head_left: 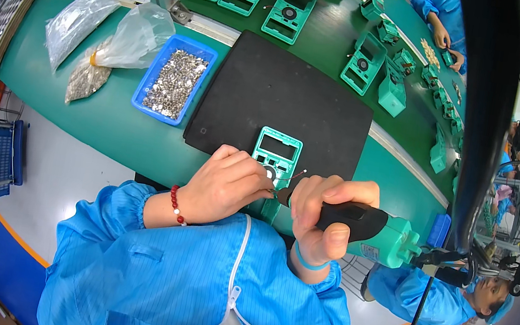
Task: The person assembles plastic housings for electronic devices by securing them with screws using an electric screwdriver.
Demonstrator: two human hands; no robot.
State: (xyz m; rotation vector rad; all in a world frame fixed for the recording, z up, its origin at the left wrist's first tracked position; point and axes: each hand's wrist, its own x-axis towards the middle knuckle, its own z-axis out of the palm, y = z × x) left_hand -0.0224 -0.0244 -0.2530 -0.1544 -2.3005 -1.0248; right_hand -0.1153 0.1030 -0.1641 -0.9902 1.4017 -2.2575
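From my remote seat I see the right hand (pixel 319 216) closed around the dark grip of a screwdriver (pixel 371 231), its tool end aimed leftward at a green housing (pixel 280 145). I read that sideways grip as a way of bringing the tip to the work while the bulky green rear stays clear of it. The left hand (pixel 230 181) rests at the housing with its fingertips gathered close to that tip, probably to steady or guide something there; whether they pinch anything I cannot tell, as the knuckles hide it. The two hands are near each other over the part, not clasped.

The housing lies right in front of the jacket (pixel 201 276), by the near side of a black mat (pixel 284 98). I take the mat for padding against scratches. A round fan (pixel 268 173) shows partly beside the left fingers, and a thin wire (pixel 297 174) sticks out to the right, perhaps left loose so it stays off the tip.

A blue tray (pixel 157 116) of small metal pieces (pixel 177 81) sits left of the mat, seemingly for easy left-hand reach.
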